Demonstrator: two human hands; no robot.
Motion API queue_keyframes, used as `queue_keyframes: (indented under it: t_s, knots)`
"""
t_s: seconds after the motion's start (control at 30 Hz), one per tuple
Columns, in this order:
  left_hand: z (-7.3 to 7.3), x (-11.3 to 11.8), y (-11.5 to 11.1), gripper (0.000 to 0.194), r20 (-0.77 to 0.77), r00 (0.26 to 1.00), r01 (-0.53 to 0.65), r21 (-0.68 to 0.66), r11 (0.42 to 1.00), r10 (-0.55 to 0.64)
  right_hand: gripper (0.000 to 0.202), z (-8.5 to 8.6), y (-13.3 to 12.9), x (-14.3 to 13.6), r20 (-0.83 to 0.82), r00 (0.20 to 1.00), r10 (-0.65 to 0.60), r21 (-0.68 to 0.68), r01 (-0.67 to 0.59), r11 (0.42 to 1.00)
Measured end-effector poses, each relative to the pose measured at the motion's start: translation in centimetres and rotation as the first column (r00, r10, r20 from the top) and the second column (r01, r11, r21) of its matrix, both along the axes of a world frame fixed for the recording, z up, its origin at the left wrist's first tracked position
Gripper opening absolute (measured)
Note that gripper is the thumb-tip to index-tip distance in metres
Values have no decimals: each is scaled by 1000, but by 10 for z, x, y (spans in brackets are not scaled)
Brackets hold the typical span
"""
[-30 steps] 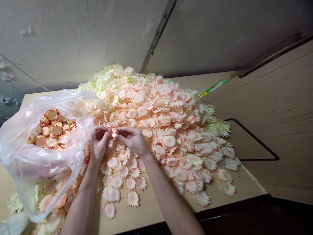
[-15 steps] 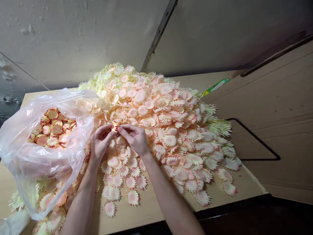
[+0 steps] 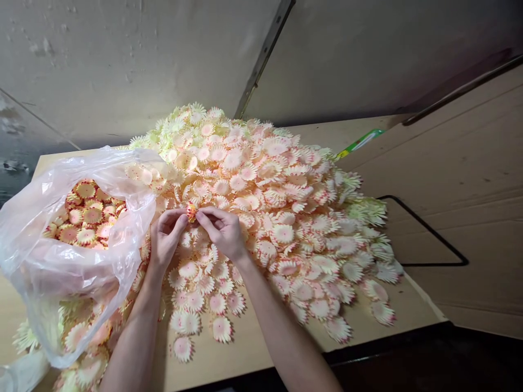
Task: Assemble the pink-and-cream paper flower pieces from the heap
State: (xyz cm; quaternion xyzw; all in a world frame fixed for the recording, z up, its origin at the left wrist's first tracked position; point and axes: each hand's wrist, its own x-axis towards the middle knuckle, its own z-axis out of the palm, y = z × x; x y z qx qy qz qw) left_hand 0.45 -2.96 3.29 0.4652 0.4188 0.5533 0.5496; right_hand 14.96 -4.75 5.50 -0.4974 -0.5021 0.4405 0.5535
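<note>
One translucent plastic bag (image 3: 30,218) stands at the left of my view, its mouth open, and in it I see red-edged flower pieces (image 3: 85,218), more than I can count. A clear plastic item (image 3: 24,373), cut off by the frame, lies at the lower left corner of the counter (image 3: 208,367). More pale blooms (image 3: 87,373) show beneath and in front of the bag.

Next come my two hands, close together over the near left part of the heap. The left hand (image 3: 165,237) has its grip pinched on one small curled flower (image 3: 191,211), with red and yellow edges. The right hand (image 3: 224,231) pinches the same flower from the other side, so both grips are closed on it between the fingertips.

One broad heap of pink and cream blossoms (image 3: 281,234) spreads from behind the hands towards the right; its layers overlap too much for me to count. Two discs (image 3: 383,313) lie at its near right edge. One green and yellow packet (image 3: 359,144) sticks out beyond the heap; any print is too small for me to read. Farthest right, one bent black rod (image 3: 429,231) rests against one brown cardboard panel (image 3: 482,179).
</note>
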Motion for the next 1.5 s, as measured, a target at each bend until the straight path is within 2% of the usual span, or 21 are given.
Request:
queue_keyframes:
  t_s: [0.27,0.47,0.7,0.87,1.07,1.2,1.4,1.5]
  knots:
    - [-7,-2,1,23,93,995,41,3,999,-41,18,-8,3,0,-114,992,51,-43,-56,998]
    - [-12,-4,1,22,142,987,72,-19,997,-69,18,-9,3,-2,-140,989,51,-44,-57,997]
    - [-10,-4,-1,19,122,988,92,-6,996,-91,25,-4,1,1,-120,993,24,-67,-32,997]
    - [-2,0,-2,15,135,985,107,33,994,-111,29,-4,2,1,-122,991,55,-64,-63,996]
    - [-1,1,-1,28,151,985,79,62,995,-88,34,-11,5,0,-159,986,-44,-117,26,993]
    - [-8,-1,0,30,144,988,53,53,997,-60,43,-13,6,2,-127,992,1,-88,-13,996]
    - [-11,-2,1,25,114,993,-7,9,1000,6,33,-18,4,3,-65,994,-91,-109,83,991]
    - [-10,-1,2,22,113,994,12,-2,1000,-11,30,-17,2,1,-12,998,-68,-82,67,994]
